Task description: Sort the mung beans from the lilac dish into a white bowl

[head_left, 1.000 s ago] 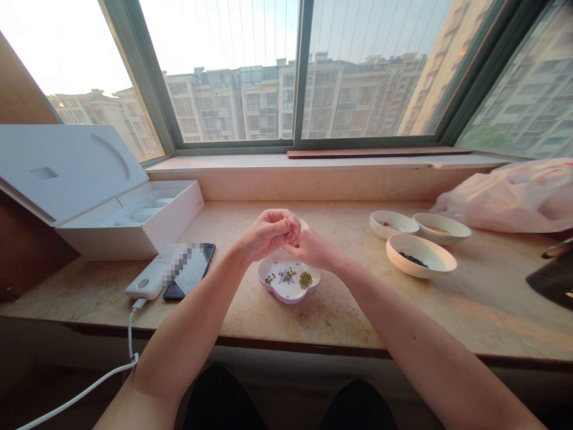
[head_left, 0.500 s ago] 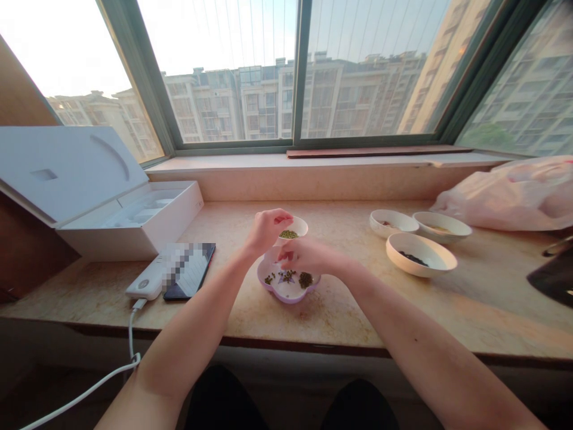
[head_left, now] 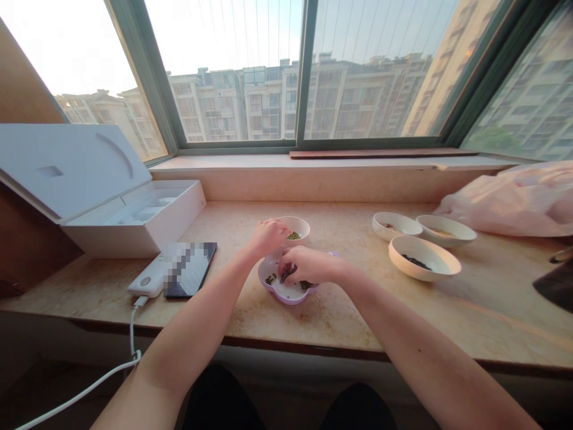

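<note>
A purple-rimmed dish [head_left: 286,294] with small green beans sits on the stone sill in front of me. My right hand [head_left: 308,264] is down inside it, fingers curled and pinched over the beans. What it pinches is too small to make out. Just behind stands a small white bowl [head_left: 301,227] holding green beans. My left hand [head_left: 267,235] rests at that bowl's near rim, fingers bunched together over it.
Three white bowls [head_left: 424,257] stand to the right, one with dark bits. A pink plastic bag [head_left: 514,200] lies at the far right. On the left are an open white box [head_left: 134,218], a phone [head_left: 190,269] and a power bank [head_left: 147,283] with a cable.
Both hands were joined above the dish. They have parted and dropped: the right into the purple dish, the left to the white bowl behind it.
</note>
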The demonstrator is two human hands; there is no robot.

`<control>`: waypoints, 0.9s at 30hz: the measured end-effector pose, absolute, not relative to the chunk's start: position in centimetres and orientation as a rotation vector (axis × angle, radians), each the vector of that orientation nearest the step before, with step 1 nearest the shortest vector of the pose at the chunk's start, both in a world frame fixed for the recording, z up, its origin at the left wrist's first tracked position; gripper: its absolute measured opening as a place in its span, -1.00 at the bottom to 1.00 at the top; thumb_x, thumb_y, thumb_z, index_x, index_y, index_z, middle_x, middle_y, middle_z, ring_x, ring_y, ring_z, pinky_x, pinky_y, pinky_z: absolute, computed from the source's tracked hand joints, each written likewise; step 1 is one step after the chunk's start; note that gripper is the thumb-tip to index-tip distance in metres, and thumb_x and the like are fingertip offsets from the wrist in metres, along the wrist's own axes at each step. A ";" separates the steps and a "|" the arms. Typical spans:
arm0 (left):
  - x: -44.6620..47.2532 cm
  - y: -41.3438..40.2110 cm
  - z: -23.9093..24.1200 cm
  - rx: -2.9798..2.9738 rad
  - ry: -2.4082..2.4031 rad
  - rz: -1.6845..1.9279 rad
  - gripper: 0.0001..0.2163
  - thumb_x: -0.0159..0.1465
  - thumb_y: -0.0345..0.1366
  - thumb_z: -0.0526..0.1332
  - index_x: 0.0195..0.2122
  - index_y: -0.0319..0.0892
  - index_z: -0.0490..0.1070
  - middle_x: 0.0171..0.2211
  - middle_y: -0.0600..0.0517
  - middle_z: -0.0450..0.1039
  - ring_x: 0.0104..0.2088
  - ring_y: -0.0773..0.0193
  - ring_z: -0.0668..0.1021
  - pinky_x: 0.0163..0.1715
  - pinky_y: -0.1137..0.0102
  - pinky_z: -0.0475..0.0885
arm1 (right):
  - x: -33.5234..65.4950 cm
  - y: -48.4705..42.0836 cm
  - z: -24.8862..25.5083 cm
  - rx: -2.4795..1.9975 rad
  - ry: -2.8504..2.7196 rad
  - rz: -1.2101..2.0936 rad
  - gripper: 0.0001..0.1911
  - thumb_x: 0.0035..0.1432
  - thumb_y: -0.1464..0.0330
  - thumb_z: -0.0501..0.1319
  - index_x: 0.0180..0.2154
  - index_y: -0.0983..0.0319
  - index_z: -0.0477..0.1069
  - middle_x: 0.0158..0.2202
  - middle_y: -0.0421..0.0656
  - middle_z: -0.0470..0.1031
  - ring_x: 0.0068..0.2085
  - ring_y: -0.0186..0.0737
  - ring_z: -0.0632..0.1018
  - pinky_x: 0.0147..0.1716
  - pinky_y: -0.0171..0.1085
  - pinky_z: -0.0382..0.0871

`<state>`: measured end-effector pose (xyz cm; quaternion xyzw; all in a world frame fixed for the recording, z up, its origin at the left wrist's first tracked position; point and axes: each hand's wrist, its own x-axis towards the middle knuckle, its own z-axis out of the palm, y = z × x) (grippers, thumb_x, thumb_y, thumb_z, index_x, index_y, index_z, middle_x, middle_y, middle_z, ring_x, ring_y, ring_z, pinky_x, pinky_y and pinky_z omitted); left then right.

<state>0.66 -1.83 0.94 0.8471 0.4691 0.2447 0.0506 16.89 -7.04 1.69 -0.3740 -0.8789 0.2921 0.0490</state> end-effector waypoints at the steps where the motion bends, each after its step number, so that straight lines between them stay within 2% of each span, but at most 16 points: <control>1: 0.7 -1.8 1.0 2.574 1.434 0.746 -0.71 0.37 -0.25 0.09 -0.26 -0.12 0.64 -0.14 -0.05 0.61 -0.11 0.13 0.58 -0.04 0.26 0.39 | 16.9 -6.9 1.5 -1.128 -2.675 0.899 -0.81 0.01 0.42 0.35 -0.25 0.21 0.63 -0.23 -0.12 0.61 -0.25 -0.18 0.57 -0.31 -0.30 0.35; 8: 0.6 -1.9 1.2 2.550 1.483 0.779 -0.73 0.37 -0.24 0.11 -0.27 -0.13 0.63 -0.21 -0.04 0.60 -0.18 0.15 0.58 -0.06 0.26 0.42 | 16.9 -6.3 0.5 -1.132 -2.657 0.925 -0.81 0.06 0.51 0.27 -0.30 0.22 0.64 -0.32 -0.15 0.64 -0.33 -0.24 0.56 -0.31 -0.30 0.33; 15: 0.8 -2.1 1.2 2.531 1.472 0.798 -0.74 0.36 -0.26 0.12 -0.30 -0.14 0.62 -0.23 -0.03 0.59 -0.24 0.19 0.58 -0.10 0.29 0.43 | 16.6 -7.0 1.0 -1.117 -2.682 0.875 -0.83 0.09 0.51 0.22 -0.34 0.25 0.59 -0.35 -0.15 0.60 -0.34 -0.25 0.52 -0.34 -0.29 0.28; 27: 0.6 -1.9 1.3 2.546 1.444 0.835 -0.74 0.35 -0.26 0.12 -0.28 -0.14 0.62 -0.23 -0.03 0.58 -0.26 0.20 0.57 -0.13 0.31 0.44 | 16.1 -7.6 1.7 -1.170 -2.725 0.626 -0.89 -0.03 0.51 0.22 -0.38 0.23 0.41 -0.43 -0.20 0.42 -0.41 -0.28 0.37 -0.45 -0.29 0.10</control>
